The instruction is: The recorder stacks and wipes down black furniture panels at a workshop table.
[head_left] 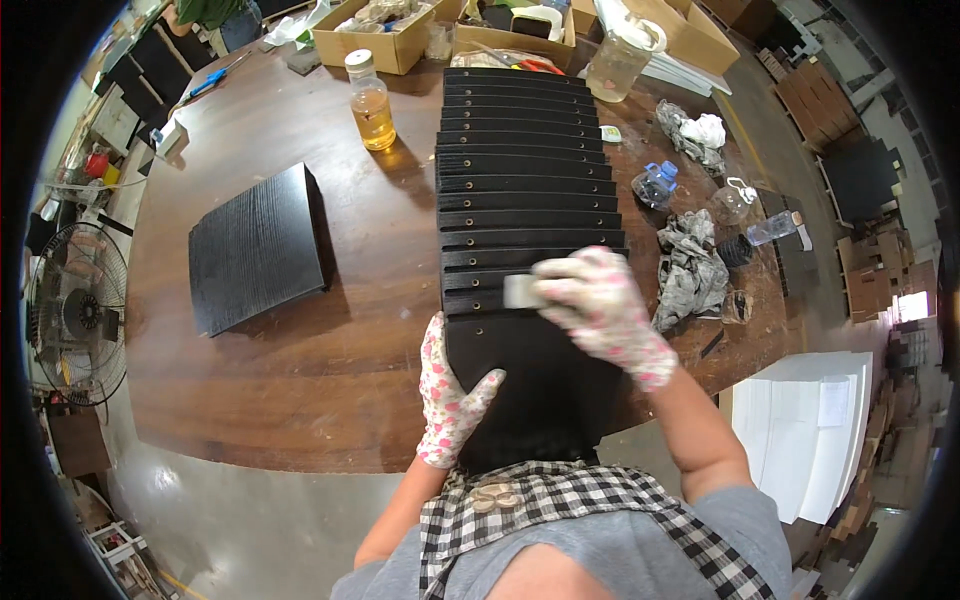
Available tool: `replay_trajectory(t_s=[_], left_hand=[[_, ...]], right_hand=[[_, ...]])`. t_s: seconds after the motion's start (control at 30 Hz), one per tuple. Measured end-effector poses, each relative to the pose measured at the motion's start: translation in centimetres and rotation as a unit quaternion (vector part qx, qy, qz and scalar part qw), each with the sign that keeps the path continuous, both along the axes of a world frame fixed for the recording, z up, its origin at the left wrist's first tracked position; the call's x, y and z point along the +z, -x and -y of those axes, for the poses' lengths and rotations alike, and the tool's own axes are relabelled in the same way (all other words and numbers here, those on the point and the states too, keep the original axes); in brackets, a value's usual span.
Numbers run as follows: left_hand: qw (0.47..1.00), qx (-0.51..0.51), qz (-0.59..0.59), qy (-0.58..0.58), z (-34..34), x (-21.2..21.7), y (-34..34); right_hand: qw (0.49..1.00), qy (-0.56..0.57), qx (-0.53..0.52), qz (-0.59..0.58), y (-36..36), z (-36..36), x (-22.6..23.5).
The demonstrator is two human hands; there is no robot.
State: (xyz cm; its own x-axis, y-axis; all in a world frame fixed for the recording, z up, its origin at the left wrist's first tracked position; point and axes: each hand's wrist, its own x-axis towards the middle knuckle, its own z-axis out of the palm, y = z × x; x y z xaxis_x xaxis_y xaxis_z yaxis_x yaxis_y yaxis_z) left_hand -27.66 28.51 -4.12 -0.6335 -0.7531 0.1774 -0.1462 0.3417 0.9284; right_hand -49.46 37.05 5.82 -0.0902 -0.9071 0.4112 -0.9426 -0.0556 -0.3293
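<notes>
Black wood-grained boards [520, 215] overlap in a long row like steps, running away from me across the table, with small round holes near their edges. My left hand [452, 400], in a white floral glove, grips the left edge of the nearest black board [530, 370], thumb on top and fingers along the side. In the matching glove, my right hand [598, 310] pinches a small whitish block [522, 292] over the edges of the nearer boards. Blur hides what the block is made of and whether it touches the wood.
On the brown table [240, 390], a stack of black boards [260, 245] lies to the left. A bottle of yellow liquid [372, 110] stands behind it. Grey crumpled rags [692, 270] and small bottles [655, 185] lie right. Cardboard boxes [375, 45] line the back; a fan [80, 310] stands left.
</notes>
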Motion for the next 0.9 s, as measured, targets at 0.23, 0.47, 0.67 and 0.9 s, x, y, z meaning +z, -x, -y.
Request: replay_trajectory(t_s=[0.23, 0.47, 0.67, 0.9], left_hand=[[0.999, -0.001, -0.006, 0.045, 0.2, -0.5, -0.1], [1.000, -0.008, -0.008, 0.018, 0.0, 0.3, 0.0], [0.999, -0.004, 0.011, 0.042, -0.2, 0.1, 0.1], [1.000, 0.000, 0.004, 0.001, 0.1, 0.3, -0.1]], right_hand=[[0.984, 0.011, -0.169, 0.052, 7.5, -11.3, 1.1], [0.999, 0.025, -0.019, 0.023, 2.8, -0.1, 0.9], [0.997, 0.040, 0.051, -0.037, -4.3, 9.3, -0.1], [0.999, 0.019, 0.033, 0.033, 3.5, 0.5, 0.6]])
